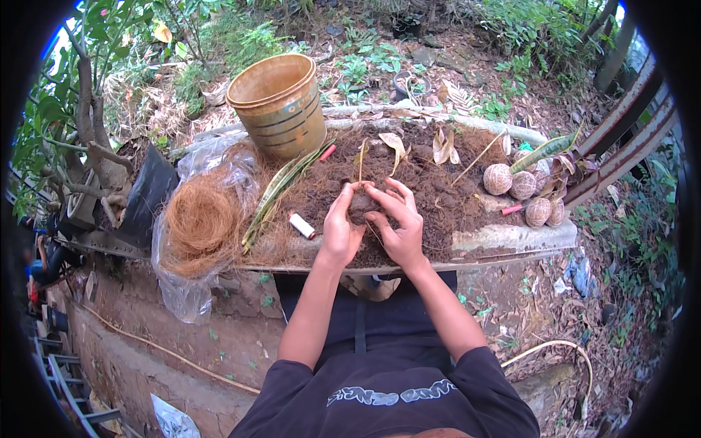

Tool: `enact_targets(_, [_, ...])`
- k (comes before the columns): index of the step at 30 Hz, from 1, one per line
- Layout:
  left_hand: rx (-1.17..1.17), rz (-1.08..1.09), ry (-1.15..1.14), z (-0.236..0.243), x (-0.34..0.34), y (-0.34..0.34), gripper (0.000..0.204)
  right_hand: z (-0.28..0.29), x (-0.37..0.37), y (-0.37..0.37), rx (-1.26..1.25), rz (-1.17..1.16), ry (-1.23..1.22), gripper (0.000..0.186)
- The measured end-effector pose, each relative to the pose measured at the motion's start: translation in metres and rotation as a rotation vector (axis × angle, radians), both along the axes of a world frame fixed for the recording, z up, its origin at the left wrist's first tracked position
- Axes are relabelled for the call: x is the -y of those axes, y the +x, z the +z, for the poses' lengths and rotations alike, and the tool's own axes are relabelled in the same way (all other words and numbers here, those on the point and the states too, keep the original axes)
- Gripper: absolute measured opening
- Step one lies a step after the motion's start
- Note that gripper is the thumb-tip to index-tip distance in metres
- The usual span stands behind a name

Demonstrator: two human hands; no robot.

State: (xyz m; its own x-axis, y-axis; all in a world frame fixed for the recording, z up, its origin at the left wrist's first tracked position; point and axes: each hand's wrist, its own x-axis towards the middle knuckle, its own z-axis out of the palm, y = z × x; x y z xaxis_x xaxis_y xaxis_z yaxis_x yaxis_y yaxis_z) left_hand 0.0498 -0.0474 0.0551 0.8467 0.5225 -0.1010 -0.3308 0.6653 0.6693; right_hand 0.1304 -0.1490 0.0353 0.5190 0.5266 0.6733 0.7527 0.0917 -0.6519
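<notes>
Both my hands are cupped around a dark ball of soil [359, 205] above the slab's near edge. My left hand [342, 232] presses its left side, and my right hand [399, 225] curls over its right side with the thumb across the front. A thin yellowish stem [361, 162] rises just beyond the fingertips; whether it is rooted in the ball I cannot tell. Loose dark soil [445, 212] spreads beneath and beyond the hands. Left of my left hand lies a white thread spool [301, 225], near long green-and-yellow leaves [281, 191].
Brown coconut fibre [204, 212] rests on a clear plastic bag [182, 296] at left. A worn yellow bucket [281, 109] stands behind the leaves. Several thread-wrapped balls [499, 179] sit at right, near a pointed green leaf [545, 152]. Rusty metal bars [628, 153] slant at far right.
</notes>
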Motion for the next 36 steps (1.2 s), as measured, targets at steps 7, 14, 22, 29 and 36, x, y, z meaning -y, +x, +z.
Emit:
enact_targets(7, [-0.006,0.038,0.084,-0.013,0.002,0.002,0.029,-0.006,0.001,0.007,0.174,0.032,0.007,0.04])
enact_targets(14, [0.001,0.067,0.085,-0.028,-0.002,0.001,0.026,-0.013,-0.004,0.001,0.134,0.013,0.054,0.031])
enact_targets(22, [0.045,0.038,0.014,-0.021,-0.006,-0.002,0.016,0.007,0.005,0.018,0.419,0.094,-0.157,0.044])
enact_targets(29, [0.019,0.007,0.071,-0.018,0.0,0.003,0.009,-0.005,0.005,0.006,0.426,-0.039,0.049,0.031])
enact_targets(36, [0.18,-0.007,-0.076,-0.022,-0.002,0.007,0.011,0.01,0.006,-0.015,0.417,-0.171,-0.059,0.04])
